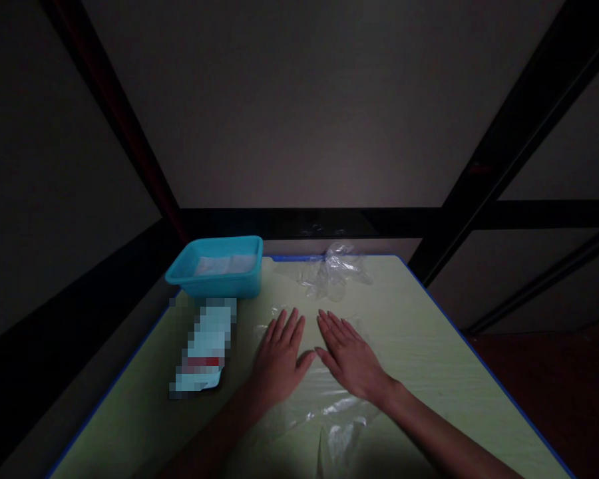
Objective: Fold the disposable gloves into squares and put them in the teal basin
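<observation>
My left hand [283, 362] lies flat, palm down and fingers outstretched, on a clear plastic bag [324, 406] spread over the table. Beside it, my right hand [352, 359] presses flat on the same bag, its fingers straight and close together. The two thumbs point toward each other and nearly meet. Thin and wrinkled, the bag has folds that shine toward the near edge of the table. Beyond my fingertips sits another crumpled clear plastic bag [337, 269].
A turquoise plastic basket [224, 286] with white, flat contents stands at the table's far left. In front of it lies a blurred-out, light-blue oblong item [207, 342]. The pale green table [449, 386] has blue edging and meets a wall at the back.
</observation>
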Demonstrator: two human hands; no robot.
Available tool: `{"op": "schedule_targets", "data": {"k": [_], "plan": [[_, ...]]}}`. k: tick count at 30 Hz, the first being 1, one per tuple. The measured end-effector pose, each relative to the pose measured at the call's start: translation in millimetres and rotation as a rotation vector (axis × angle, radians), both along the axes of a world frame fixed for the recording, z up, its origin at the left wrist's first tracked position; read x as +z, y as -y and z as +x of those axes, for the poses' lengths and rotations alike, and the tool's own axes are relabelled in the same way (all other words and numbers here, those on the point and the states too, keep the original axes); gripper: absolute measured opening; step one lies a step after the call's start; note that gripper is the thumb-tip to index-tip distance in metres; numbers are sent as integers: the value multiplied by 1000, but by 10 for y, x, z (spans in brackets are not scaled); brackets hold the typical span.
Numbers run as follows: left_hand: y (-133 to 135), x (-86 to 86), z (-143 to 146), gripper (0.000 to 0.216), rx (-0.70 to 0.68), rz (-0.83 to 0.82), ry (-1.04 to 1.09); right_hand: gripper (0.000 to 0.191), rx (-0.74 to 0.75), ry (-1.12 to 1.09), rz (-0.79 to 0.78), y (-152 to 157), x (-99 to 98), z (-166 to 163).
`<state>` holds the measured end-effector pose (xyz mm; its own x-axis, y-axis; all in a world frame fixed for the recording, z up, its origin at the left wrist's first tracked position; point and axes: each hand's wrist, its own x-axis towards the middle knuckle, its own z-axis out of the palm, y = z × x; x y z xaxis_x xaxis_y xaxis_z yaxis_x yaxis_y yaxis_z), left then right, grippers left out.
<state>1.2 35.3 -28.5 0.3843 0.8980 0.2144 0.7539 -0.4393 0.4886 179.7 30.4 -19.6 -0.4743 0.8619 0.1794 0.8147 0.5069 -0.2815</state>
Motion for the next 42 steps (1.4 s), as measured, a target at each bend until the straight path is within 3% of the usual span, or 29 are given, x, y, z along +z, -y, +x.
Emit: {"op": "schedule_targets", "data": {"k": [15, 21, 25, 29, 34, 38, 42], "plan": [[-169, 19, -250, 57, -5, 0, -52, 59, -102, 109, 1, 1, 8, 351], [-226, -24, -330, 46, 34, 238, -39, 60, -225, 180, -66, -80, 95, 351], [-109, 44, -225, 36, 13, 390, -38, 58, -304, 150, -61, -153, 143, 448], [173, 137, 36, 32, -79, 365, -73, 50, -232, 4, -7, -92, 216, 468], [468, 131, 312, 44, -152, 273, -204, 49, 38, -122, -56, 131, 256, 186], [503, 90, 297, 51, -191, 223, -269, 53, 114, -73, -96, 230, 184, 29], [492, 96, 187, 59, -270, 188, -333, 49, 102, 11, -88, 248, 92, 73]]}}
